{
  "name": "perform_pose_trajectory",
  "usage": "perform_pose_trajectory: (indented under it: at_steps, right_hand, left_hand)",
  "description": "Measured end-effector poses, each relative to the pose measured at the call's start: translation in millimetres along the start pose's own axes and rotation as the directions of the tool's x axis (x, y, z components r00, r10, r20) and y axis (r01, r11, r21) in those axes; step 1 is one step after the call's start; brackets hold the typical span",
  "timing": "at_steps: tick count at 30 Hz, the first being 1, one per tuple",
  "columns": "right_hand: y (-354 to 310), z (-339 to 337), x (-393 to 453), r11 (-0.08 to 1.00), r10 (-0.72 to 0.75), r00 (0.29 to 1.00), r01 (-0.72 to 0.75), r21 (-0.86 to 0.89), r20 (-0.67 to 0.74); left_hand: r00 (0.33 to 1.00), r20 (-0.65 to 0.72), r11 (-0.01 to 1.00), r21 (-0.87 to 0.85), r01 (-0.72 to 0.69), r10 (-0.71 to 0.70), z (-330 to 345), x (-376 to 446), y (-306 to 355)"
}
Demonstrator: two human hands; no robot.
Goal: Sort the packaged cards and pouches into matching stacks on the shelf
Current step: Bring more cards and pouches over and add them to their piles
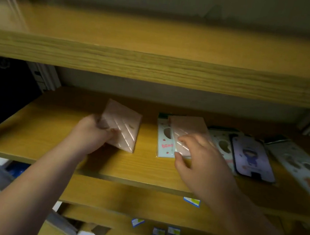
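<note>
My left hand (91,134) grips a pink pouch (122,125) with diagonal stripes, held tilted just above the wooden shelf (53,129). A second pink pouch (187,128) lies to the right on top of a white packaged card (164,137). My right hand (201,160) rests on that second pouch, fingertips on its lower edge, thumb beside it. Further right lie another white card (222,141), a purple card with a cartoon figure (251,158) and a white card with brown shapes (298,167).
An upper shelf board (155,67) overhangs the working shelf. Grey metal uprights (45,77) stand at the back left and back right. Below, the lower shelf edges carry small price labels (192,201). The image is dim and slightly blurred.
</note>
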State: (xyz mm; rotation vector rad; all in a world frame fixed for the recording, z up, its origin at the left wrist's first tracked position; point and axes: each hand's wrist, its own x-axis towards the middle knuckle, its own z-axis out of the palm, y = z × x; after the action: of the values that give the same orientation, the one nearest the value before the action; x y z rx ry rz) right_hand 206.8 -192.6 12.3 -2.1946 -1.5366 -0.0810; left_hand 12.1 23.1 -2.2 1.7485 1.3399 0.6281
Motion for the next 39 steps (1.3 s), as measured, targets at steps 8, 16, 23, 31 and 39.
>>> perform_pose_trajectory:
  at_steps: [8,16,23,31,39]
  right_hand:
    - [41,-17,-11,0.965,0.241,0.969,-0.246,-0.095,-0.053]
    - [112,-42,-24,0.799,0.510,0.853,-0.518,-0.306,-0.114]
    - [136,-44,-36,0.747,0.656,0.751,-0.660,-0.078,-0.070]
    - [146,-67,-42,0.635,0.742,0.665,-0.737,0.232,0.082]
    - [124,-83,-84,0.624,0.725,0.687,-0.622,0.473,-0.053]
  left_hand:
    - [0.981,0.193,0.839,-0.535,0.096,0.010,26,-43,25]
    - [0.937,0.327,0.791,-0.603,0.106,0.124,75,-88,47]
    - [0.892,0.426,0.774,-0.613,0.160,0.153,111,-106,68]
    - [0.857,0.491,0.736,-0.636,0.232,0.155,132,-108,72]
    - [0.868,0.460,0.752,-0.635,0.177,0.184,147,-132,82]
